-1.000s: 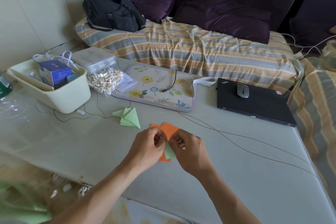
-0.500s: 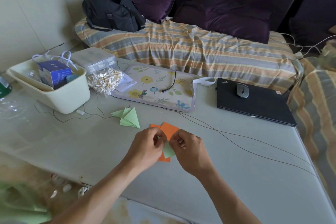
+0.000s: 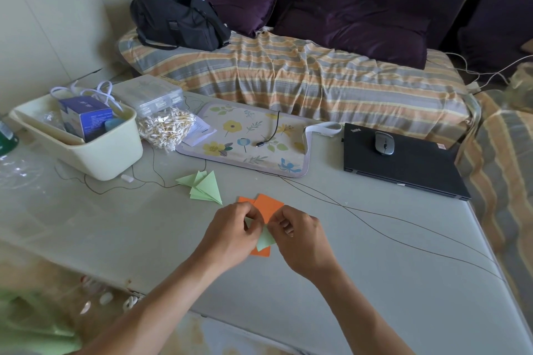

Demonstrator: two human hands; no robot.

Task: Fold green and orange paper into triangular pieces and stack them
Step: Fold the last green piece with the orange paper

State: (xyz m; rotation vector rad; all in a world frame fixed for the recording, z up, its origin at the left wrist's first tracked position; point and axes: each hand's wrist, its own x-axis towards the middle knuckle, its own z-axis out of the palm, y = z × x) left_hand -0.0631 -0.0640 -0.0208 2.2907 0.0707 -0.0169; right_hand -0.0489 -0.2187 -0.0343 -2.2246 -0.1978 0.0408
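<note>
A small green paper piece [image 3: 264,238] is pinched between my left hand [image 3: 233,235] and my right hand [image 3: 300,236], just above the table. Its lower tip pokes out below my fingers; the rest is hidden. Under my hands lie orange paper squares [image 3: 268,204], partly overlapping, with an orange corner showing below the green piece. Several folded green triangles [image 3: 204,189] lie in a loose pile up and left of my hands.
A cream bin [image 3: 95,150] with a blue box sits far left, beside a bag of cotton swabs [image 3: 165,130]. A floral pad [image 3: 248,141] and a shut black laptop [image 3: 403,161] with a mouse [image 3: 384,143] lie beyond. Thin cables [image 3: 375,225] cross the table.
The green piece has turned a little between my fingers, and more of its tip shows below them. My hands stay in the same place.
</note>
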